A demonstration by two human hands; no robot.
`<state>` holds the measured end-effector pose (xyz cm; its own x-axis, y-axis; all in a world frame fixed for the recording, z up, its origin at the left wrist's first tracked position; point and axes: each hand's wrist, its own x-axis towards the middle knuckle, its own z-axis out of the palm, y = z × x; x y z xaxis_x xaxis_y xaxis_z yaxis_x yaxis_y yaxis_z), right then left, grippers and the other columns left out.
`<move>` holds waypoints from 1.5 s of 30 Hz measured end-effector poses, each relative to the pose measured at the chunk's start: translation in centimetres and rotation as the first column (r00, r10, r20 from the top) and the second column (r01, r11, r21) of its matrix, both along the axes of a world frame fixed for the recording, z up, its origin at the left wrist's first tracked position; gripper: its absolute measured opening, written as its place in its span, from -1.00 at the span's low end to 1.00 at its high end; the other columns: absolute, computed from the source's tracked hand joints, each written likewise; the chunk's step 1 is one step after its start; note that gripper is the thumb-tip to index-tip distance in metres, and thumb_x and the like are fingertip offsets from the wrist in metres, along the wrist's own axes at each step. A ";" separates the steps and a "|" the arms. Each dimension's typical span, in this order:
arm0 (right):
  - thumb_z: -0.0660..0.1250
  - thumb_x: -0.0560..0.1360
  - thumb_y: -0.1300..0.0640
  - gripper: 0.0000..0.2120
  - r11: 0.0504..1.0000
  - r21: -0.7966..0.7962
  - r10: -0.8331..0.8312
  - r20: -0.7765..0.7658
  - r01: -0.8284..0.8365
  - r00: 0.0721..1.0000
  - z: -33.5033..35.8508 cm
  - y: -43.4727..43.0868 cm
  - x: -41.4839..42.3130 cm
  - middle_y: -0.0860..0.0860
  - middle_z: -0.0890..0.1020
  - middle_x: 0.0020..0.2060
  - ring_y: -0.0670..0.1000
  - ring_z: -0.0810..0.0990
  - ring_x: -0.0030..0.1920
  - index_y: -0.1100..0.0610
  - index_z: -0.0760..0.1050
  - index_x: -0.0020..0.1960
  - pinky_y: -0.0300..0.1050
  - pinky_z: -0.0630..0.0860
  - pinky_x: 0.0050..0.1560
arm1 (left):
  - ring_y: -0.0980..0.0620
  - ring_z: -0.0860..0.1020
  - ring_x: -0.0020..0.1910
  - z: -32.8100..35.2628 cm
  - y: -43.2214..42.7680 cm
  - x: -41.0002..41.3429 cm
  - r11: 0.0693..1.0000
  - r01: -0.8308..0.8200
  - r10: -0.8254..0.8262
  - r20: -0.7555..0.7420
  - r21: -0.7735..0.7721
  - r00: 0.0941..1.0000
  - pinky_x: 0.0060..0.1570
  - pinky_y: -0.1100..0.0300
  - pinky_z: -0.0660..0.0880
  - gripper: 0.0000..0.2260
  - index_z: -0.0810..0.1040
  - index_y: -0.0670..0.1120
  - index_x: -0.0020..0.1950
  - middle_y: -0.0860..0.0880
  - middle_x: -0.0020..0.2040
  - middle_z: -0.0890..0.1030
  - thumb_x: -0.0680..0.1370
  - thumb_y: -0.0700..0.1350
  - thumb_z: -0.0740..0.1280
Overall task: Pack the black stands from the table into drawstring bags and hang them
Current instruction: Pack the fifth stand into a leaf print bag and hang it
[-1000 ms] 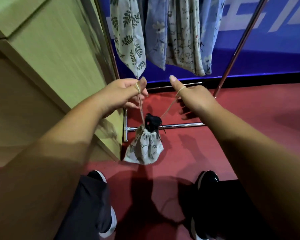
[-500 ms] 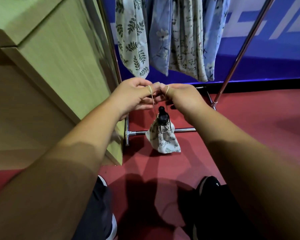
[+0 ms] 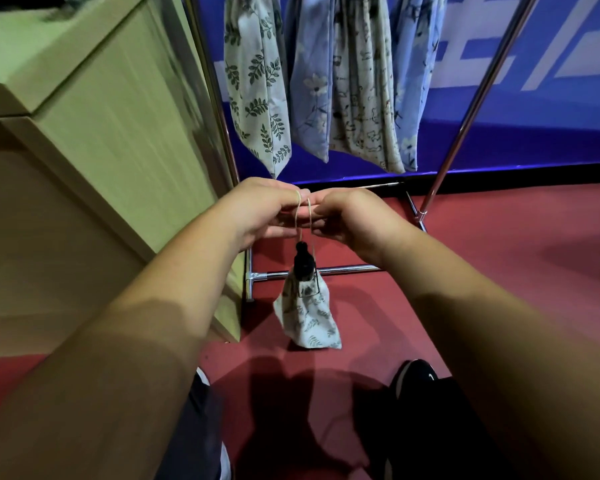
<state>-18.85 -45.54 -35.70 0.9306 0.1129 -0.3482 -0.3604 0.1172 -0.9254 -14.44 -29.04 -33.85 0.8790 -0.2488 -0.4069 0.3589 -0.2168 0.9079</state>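
The left grip (image 3: pixel 257 209) and right grip (image 3: pixel 357 220) pinch the drawstring (image 3: pixel 297 218) of the leaf-print bag (image 3: pixel 309 317); wall lettering (image 3: pixel 551 74) unreadable.

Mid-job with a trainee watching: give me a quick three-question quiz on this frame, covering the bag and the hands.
1. True or false: the black stand is fully hidden inside the leaf-print bag.
2. What do the left hand and right hand each pinch? A) the bag's cloth B) a drawstring cord C) the rack's rail
3. Fill in: the bag dangles above the red ____.
Key: 1 false, its top sticks out of the mouth; 2 B; 3 floor.
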 end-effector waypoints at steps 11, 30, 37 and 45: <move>0.27 0.58 0.24 -0.82 0.967 0.223 -0.111 -0.076 0.125 0.991 0.3 -0.1 -1.1 0.05 0.63 -0.29 0.01 0.61 -0.31 0.20 0.60 0.12 -0.07 0.61 0.04 | -0.04 0.70 -0.21 1.3 -1.1 0.2 0.993 0.111 -0.113 -0.066 -0.028 0.991 0.00 -0.09 0.69 -0.63 0.62 0.02 0.32 -0.11 0.00 0.70 0.61 -0.31 0.29; 0.38 0.50 0.20 -0.95 0.523 -0.675 -0.217 0.485 0.520 0.847 4.4 -5.7 -5.5 0.05 0.69 -0.19 0.12 0.64 -0.07 0.08 0.59 -0.12 0.00 0.52 -0.02 | 0.02 0.57 -0.31 -0.7 -10.3 -4.0 0.974 -0.045 -0.059 0.436 0.222 0.898 -0.32 0.15 0.45 -0.82 0.52 0.00 -0.16 0.06 -0.35 0.59 0.64 -0.11 0.37; 0.40 0.56 0.14 -0.94 0.438 -0.691 -0.218 0.539 0.575 0.814 10.3 -7.3 -9.9 0.02 0.71 -0.16 0.08 0.65 -0.08 0.06 0.65 -0.04 -0.04 0.53 -0.05 | -0.06 0.63 -0.21 6.8 -10.9 -7.9 0.944 -0.040 -0.161 0.564 0.327 0.810 -0.22 0.11 0.50 -0.87 0.58 -0.03 -0.10 0.00 -0.22 0.69 0.60 -0.01 0.37; 0.48 0.56 0.06 -0.92 0.462 -0.670 -0.215 0.551 0.581 0.806 21.3 -8.7 -13.5 -0.05 0.66 -0.26 0.03 0.61 -0.23 0.06 0.71 -0.04 -0.10 0.54 -0.12 | -0.05 0.64 -0.50 18.5 -10.5 -11.6 0.942 0.022 -0.224 0.580 0.335 0.783 -0.36 -0.05 0.69 -0.81 0.54 -0.07 -0.17 -0.03 -0.42 0.58 0.60 -0.03 0.37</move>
<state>-32.36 -54.22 -14.38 0.8544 -0.4475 0.2640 -0.1206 -0.6650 -0.7370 -26.02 -39.53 -15.39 0.9358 -0.3298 0.1246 -0.2881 -0.5114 0.8096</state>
